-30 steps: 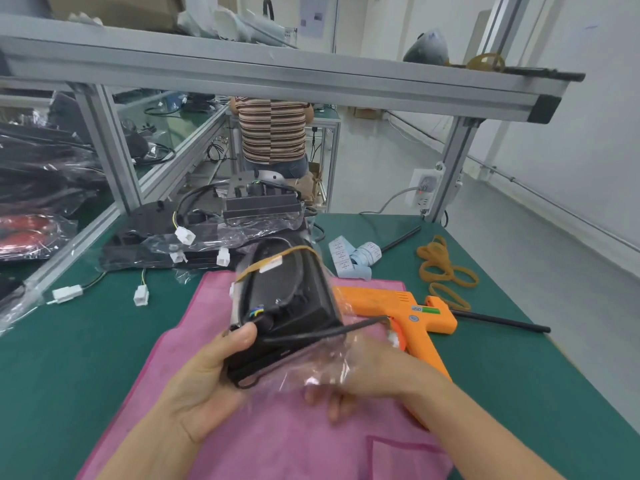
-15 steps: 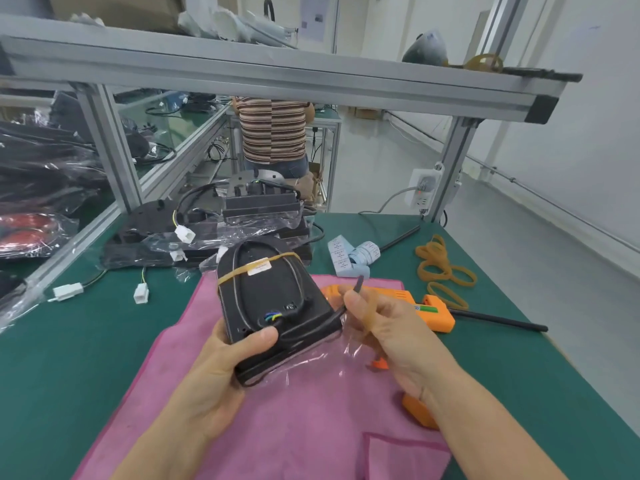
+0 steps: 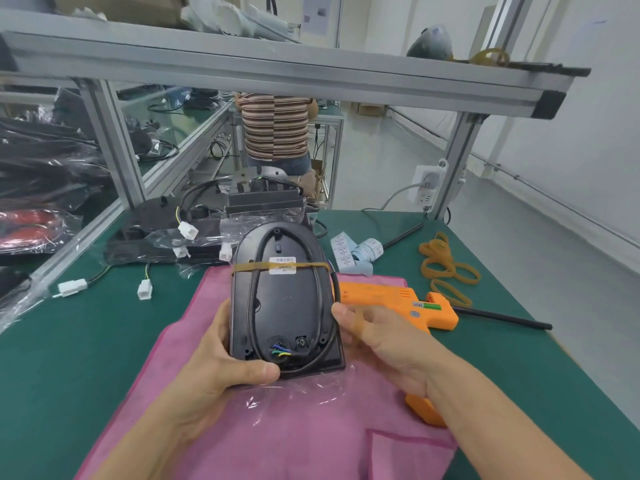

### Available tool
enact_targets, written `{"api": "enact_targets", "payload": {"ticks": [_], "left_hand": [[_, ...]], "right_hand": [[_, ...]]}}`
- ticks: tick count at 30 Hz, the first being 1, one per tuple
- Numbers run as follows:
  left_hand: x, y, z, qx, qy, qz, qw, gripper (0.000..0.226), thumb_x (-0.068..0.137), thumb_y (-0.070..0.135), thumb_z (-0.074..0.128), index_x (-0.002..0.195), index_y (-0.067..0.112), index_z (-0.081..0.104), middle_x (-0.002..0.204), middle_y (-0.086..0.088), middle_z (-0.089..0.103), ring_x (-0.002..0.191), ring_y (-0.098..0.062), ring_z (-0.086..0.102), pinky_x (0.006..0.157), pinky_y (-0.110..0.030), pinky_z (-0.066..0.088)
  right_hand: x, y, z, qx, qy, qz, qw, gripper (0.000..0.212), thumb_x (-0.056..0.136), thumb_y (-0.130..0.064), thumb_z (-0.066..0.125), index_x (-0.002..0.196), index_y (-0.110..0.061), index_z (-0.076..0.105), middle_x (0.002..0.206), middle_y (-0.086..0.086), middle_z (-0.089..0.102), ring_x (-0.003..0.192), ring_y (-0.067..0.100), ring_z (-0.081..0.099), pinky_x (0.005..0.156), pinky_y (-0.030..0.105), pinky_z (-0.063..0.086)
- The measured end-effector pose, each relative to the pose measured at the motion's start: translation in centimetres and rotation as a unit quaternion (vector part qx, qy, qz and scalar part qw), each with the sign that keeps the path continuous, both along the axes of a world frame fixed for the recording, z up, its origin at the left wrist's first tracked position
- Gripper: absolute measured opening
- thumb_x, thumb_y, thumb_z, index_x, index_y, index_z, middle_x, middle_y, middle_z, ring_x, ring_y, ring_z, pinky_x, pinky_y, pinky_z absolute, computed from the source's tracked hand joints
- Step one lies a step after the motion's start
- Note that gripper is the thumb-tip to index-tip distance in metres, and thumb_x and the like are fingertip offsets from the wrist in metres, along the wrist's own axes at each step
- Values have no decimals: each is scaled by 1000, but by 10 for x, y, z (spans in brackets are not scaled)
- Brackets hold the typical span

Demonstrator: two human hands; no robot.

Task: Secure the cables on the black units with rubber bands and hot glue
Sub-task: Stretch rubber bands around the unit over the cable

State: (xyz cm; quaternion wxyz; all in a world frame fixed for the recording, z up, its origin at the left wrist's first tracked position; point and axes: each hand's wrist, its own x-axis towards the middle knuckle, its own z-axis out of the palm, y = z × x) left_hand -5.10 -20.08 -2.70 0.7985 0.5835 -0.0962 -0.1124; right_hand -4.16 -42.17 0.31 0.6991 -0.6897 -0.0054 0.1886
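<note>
Location, as I read it from my feed: a small electronics assembly workshop. Evidence: bench (image 3: 69,358) covered in green mat; aluminium-profile frame (image 3: 114,143) carrying an overhead shelf (image 3: 277,67) of stock; orange hot glue gun (image 3: 398,303) lying on a pink cloth (image 3: 311,438); loose rubber bands (image 3: 446,268); roll of printed labels (image 3: 360,251); bagged black units (image 3: 194,233) with white cable connectors (image 3: 71,287); power socket (image 3: 427,185) on a frame post; a second person in a striped shirt (image 3: 275,124) standing at the next workstation.
</note>
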Motion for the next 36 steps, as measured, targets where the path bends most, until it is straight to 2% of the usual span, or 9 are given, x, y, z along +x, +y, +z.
{"api": "enact_targets", "payload": {"ticks": [5, 9, 13, 17, 21, 25, 28, 32, 36], "left_hand": [[2, 10, -7, 17, 20, -42, 999, 112, 30, 15, 95, 133, 22, 51, 125, -16, 64, 114, -37, 62, 89, -43, 55], [1, 12, -14, 9, 38, -51, 998, 103, 36, 6, 85, 132, 18, 51, 122, -17, 66, 110, -37, 64, 88, -42, 56], [-1, 10, -17, 23, 36, -68, 997, 98, 39, 4, 86, 130, 16, 53, 119, -18, 67, 106, -35, 66, 79, -35, 57], [0, 10, -17, 23, 31, -80, 996, 97, 43, 3, 86, 132, 19, 53, 121, -17, 66, 107, -34, 66, 79, -31, 56], [2, 11, -14, 26, 25, -79, 996, 91, 43, 3, 86, 127, 22, 58, 120, -15, 67, 107, -33, 66, 79, -32, 57], [1, 5, -8, 56, 17, -32, 998, 96, 40, 14, 88, 129, 18, 52, 116, -9, 70, 103, -26, 69, 76, -27, 57], [2, 0, 1, 98, -29, 20, 995, 104, 45, 7, 88, 135, 32, 41, 112, 20, 70, 101, -2, 67, 72, -13, 52], [-2, -12, 6, 124, -123, 34, 984, 95, 53, 1, 84, 135, 24, 45, 121, 4, 67, 107, -11, 66, 80, -16, 53], [-9, -18, 0, 132, -132, 121, 975, 87, 52, 13, 86, 131, 26, 51, 116, 8, 70, 103, -7, 67, 77, -12, 51]], "right_hand": [[-4, 3, -4, 113, 62, 61, 990, 33, 84, -32, 58, 103, -10, 74, 107, 12, 72, 97, 20, 68, 91, 35, 54], [-9, 7, -8, 38, 68, 43, 996, 52, 80, -45, 56, 110, -4, 69, 115, 18, 68, 104, 28, 63, 101, 45, 48], [-15, 14, -10, -10, 94, 41, 995, 70, 75, -54, 54, 116, 2, 65, 113, 16, 70, 100, 24, 67, 89, 33, 55], [-18, 25, -15, 16, 98, -18, 995, 46, 97, -37, 49, 114, 2, 66, 108, 16, 72, 104, 28, 68, 93, 39, 54], [-18, 23, -17, 49, 95, -16, 994, 39, 101, -28, 46, 117, 2, 65, 115, 19, 69, 113, 33, 63, 103, 48, 45], [-13, 21, -13, 35, 68, -29, 997, 36, 104, -27, 37, 113, -9, 68, 111, 7, 72, 108, 20, 67, 104, 39, 46], [-13, 25, -13, 12, 38, -47, 998, 37, 103, -31, 39, 115, -9, 67, 111, 3, 73, 109, 19, 66, 106, 42, 43], [-12, 32, -13, -29, -8, -67, 997, 43, 102, -35, 42, 114, 0, 64, 109, 9, 72, 108, 25, 66, 103, 46, 46], [-14, 30, -12, -7, -14, -34, 999, 48, 99, -44, 43, 119, -6, 64, 113, 5, 72, 110, 21, 66, 103, 43, 47]]}}
